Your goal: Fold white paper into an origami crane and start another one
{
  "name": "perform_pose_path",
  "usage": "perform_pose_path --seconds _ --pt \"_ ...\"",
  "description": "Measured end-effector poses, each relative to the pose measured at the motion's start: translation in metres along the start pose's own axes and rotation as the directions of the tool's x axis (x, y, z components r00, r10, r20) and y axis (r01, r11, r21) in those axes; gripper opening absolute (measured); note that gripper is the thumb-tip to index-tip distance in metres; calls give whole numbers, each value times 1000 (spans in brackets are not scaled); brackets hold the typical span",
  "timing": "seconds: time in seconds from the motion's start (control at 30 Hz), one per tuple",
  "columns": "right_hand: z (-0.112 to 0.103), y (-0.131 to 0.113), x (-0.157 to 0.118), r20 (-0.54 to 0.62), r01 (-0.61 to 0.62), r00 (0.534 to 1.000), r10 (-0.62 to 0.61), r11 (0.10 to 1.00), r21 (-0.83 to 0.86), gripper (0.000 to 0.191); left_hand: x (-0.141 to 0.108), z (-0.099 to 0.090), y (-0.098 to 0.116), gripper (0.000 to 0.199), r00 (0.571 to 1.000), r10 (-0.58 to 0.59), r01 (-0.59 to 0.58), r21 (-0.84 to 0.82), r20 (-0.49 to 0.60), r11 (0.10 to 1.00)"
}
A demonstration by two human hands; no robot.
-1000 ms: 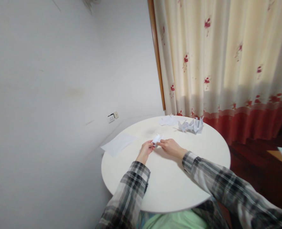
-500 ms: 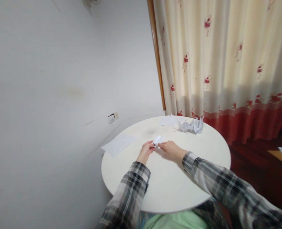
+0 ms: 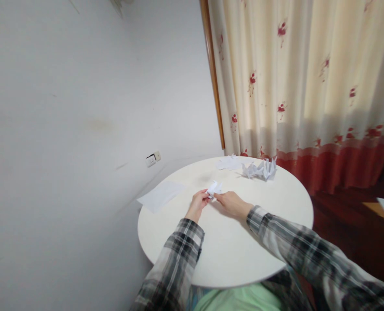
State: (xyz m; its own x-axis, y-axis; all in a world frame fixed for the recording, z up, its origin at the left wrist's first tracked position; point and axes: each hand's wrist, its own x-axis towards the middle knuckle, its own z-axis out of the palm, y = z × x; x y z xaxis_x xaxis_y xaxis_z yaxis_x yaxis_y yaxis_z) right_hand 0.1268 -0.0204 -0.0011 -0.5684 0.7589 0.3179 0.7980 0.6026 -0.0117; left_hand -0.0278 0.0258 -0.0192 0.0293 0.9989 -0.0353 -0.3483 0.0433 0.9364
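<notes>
Table (image 3: 237,255) showing smooth matt white, folded pieces (image 3: 266,170) looking like creased matt paper, curtain (image 3: 270,77) hanging as patterned cloth.

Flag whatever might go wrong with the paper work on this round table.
The small folded paper is pinched between the left hand and right hand, so a hard squeeze or tug might crease or tear it. The flat white sheet seems to jut past the table's left edge, so a nudge could send it to the floor.
</notes>
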Motion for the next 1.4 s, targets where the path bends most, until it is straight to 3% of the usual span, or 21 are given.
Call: perform_pose_path --seconds 0.33,0.87,1.23,1.4 --pt "-10 9 0 16 9 1000 -8 997 -80 39 1 2 -2 25 999 39 -39 -3 2 999" --pt "-12 12 1 32 45 999 -42 991 -124 34 1 0 -1 24 993 -40 42 -21 107 999" --pt "-12 11 -1 -30 -19 999 17 997 -70 38 0 2 -2 24 999 -1 3 -43 39 999" --pt "-10 14 -2 -158 -52 986 50 999 -14 41 2 1 -1 23 998 48 -45 -98 34 994"
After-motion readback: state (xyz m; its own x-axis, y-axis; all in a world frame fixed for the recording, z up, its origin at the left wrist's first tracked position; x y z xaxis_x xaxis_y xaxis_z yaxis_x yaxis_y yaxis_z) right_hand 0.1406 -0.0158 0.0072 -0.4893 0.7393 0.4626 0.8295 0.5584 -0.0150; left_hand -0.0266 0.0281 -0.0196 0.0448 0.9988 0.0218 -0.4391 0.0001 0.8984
